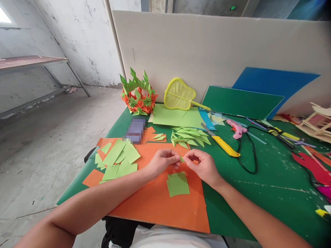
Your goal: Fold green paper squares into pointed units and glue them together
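Observation:
My left hand (161,162) and my right hand (203,166) meet above the orange sheet (160,203). Both pinch one small folded piece of green paper (181,159) between their fingertips. Just below the hands a stack of green paper squares (178,184) lies on the orange sheet. A heap of folded green pointed pieces (190,136) lies just beyond the hands. Loose green squares (119,159) are scattered to the left of my left hand.
A green-and-orange paper wreath (139,96) stands at the back by a yellow fan-shaped swatter (179,94). Yellow-handled scissors (222,144), a pink glue gun (236,129) with black cord, and green and blue boards (240,101) lie on the right. The green table (271,179) ends at left.

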Motion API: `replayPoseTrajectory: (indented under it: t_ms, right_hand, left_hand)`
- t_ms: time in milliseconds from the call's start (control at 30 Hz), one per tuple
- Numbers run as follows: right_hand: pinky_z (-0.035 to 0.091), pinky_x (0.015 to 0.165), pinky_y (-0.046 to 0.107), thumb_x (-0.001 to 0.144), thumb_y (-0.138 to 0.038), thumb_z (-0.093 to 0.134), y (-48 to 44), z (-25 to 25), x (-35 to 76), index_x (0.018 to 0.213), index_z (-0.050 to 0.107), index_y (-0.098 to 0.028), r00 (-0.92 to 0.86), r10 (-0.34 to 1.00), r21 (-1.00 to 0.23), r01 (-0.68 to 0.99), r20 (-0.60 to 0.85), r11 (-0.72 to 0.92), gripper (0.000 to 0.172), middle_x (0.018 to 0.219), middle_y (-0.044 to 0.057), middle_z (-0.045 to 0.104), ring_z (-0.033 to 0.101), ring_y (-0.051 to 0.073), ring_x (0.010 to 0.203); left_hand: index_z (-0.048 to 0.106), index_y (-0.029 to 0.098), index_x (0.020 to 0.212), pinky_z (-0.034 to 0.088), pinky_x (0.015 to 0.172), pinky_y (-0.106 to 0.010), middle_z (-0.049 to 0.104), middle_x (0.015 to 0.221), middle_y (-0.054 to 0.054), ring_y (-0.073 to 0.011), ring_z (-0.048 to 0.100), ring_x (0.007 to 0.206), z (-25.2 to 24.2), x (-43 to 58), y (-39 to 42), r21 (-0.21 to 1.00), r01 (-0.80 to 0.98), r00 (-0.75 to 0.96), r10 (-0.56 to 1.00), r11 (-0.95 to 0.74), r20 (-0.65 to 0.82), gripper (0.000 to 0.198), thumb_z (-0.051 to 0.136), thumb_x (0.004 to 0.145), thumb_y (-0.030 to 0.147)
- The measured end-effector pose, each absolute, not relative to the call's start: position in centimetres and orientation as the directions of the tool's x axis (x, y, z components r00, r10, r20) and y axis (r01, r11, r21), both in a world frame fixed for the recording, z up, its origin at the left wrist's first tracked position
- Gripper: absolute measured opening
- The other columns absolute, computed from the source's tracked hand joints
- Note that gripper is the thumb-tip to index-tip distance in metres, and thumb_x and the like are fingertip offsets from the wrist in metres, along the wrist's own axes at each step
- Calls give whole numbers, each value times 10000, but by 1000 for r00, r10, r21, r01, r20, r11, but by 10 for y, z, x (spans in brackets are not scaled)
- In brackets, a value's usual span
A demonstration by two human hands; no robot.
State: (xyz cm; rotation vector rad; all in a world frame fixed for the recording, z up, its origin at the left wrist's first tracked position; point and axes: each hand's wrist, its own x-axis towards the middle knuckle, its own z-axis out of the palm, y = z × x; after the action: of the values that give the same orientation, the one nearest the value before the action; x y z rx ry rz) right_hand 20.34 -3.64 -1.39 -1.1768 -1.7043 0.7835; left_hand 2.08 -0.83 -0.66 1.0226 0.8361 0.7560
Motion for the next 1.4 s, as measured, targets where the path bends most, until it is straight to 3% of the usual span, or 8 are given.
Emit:
replayPoseTrajectory:
  t_ms: [433,600,933,1100,1400]
  right_hand:
    - [473,591,243,834,-276,596,-35,-13,204,718,570,-185,-134,944,-885,330,302,330,150,680,7,585,544,134,625]
    - [474,595,240,839,-258,584,-36,-14,205,724,566,-191,-166,940,-883,326,300,339,134,692,7,587,547,133,635]
    - [464,611,248,818,-200,571,-41,-11,197,699,555,-198,-245,911,-833,377,333,406,120,674,-4,588,544,131,629]
    - [452,568,234,830,-227,560,-37,-12,202,695,535,-195,-179,935,-873,338,306,351,140,659,-9,548,507,121,602]
    - [451,568,235,829,-237,563,-36,-13,203,694,531,-196,-178,935,-877,329,306,349,145,658,-8,545,506,123,604]
  left_hand:
    - [625,114,840,489,642,-264,639,675,-48,-133,615,608,-14,21,-8,966,-70,540,824,251,-175,458,625,787,569]
    - [609,130,833,483,645,-260,640,669,-27,-126,608,609,-14,20,-9,985,-26,520,844,172,-133,427,680,749,543]
    - [500,156,712,465,540,-248,571,570,1,-119,565,527,-16,26,-15,972,-32,502,845,232,-185,497,605,753,640]
    - [560,138,826,501,652,-262,611,679,-18,-130,610,638,-12,24,-11,969,-108,505,852,223,-140,432,638,777,560]
    - [587,134,847,514,729,-274,648,736,-29,-134,632,693,-17,23,-11,974,-108,495,861,199,-121,330,694,767,436]
